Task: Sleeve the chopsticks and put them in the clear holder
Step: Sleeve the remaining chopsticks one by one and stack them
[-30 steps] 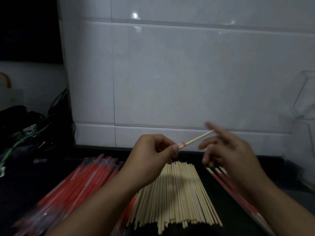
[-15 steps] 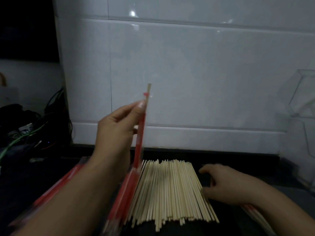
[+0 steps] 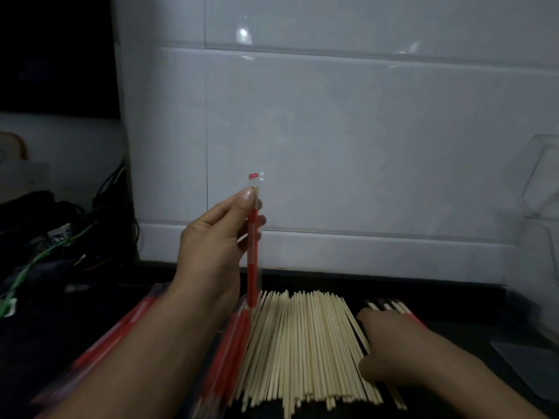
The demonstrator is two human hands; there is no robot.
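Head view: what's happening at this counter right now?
A person is sleeving chopsticks. The left hand pinches a red sleeve upright, a chopstick tip showing near its clear top. The right hand rests on the right edge of the bare chopstick pile, fingers curled as if picking. Empty sleeves lie left of the pile; the clear holder stands at far right.

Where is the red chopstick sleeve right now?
In the head view, the red sleeve stands upright left of center, pinched in the left hand above the left edge of the bare chopstick pile.
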